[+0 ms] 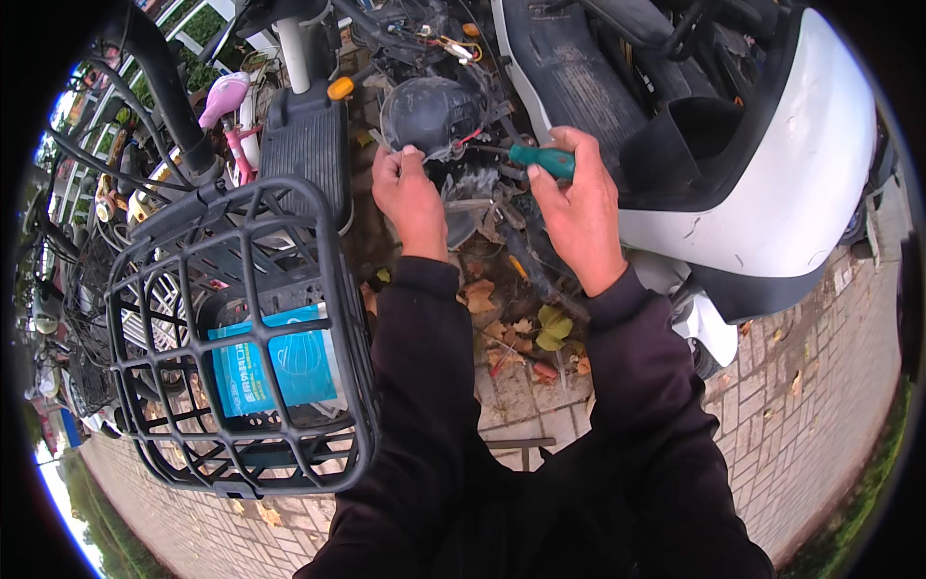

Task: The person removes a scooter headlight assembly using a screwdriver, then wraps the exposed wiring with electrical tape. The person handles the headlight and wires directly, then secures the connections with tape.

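My right hand is closed around the green handle of a screwdriver. Its shaft points left, toward the lower right side of a round black housing that looks like a headlight. This housing has a domed surface and a clear rim, and a short red wire shows beside it. At the housing's lower left edge, my left hand pinches the rim between thumb and fingers. Whether the screwdriver's tip touches a screw is too small to tell. Loose wires with connectors lie exposed above the housing.
A black basket holding a blue package stands close on the left. On the right is a white scooter body with a black footboard. A pink bicycle saddle shows farther left. Fallen leaves cover the paving.
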`<move>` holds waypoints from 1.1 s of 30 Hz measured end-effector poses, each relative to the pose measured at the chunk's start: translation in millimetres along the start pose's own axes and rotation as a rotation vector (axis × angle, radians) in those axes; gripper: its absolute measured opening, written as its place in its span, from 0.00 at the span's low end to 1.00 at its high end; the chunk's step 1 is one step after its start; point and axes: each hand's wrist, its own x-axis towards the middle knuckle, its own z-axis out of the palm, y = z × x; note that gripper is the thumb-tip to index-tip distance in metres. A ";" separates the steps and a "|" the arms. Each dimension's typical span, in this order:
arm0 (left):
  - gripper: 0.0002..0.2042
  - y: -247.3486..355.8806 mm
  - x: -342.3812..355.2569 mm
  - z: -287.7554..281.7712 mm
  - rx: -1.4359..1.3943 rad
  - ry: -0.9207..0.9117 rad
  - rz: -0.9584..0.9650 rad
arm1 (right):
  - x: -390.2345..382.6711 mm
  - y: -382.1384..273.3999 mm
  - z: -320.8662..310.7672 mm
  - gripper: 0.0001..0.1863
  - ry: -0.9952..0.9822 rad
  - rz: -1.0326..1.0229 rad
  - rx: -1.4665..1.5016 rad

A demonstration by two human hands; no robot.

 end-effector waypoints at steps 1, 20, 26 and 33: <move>0.12 1.0 -0.1 -0.1 0.025 0.009 -0.001 | 0.3 1.3 0.3 0.25 0.014 -0.012 -0.035; 0.10 29.2 -15.1 13.2 0.014 0.103 0.031 | -1.4 25.4 -12.8 0.16 -0.007 0.014 0.215; 0.10 28.3 -16.1 11.8 0.042 0.133 0.031 | -4.1 28.9 -19.2 0.15 -0.044 0.035 0.229; 0.10 20.4 -9.9 5.8 0.058 0.136 0.052 | -2.9 31.2 -38.6 0.14 -0.084 0.154 0.413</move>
